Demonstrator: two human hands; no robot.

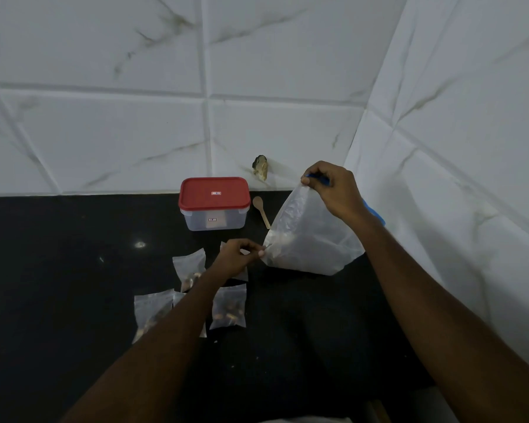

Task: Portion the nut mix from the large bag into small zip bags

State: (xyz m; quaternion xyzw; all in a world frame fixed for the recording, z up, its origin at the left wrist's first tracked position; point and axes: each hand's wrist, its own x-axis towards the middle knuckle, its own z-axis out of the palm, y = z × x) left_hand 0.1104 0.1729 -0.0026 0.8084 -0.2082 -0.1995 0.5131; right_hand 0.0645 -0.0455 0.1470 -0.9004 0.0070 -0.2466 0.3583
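The large clear bag (pixel 310 236) with a blue zip top stands on the black counter, nuts dark at its bottom. My right hand (pixel 333 190) pinches its top edge and holds it up. My left hand (pixel 237 257) pinches the bag's lower left corner. Several small zip bags lie flat to the left: one with nuts (pixel 229 306) near the middle, another (pixel 190 268) above it, a third (pixel 151 312) at the far left. My left forearm covers parts of them.
A clear plastic box with a red lid (pixel 213 203) stands by the back wall. A small wooden spoon (pixel 261 210) lies to its right. White tiled walls close the back and right sides. The black counter (pixel 58 270) stretches left.
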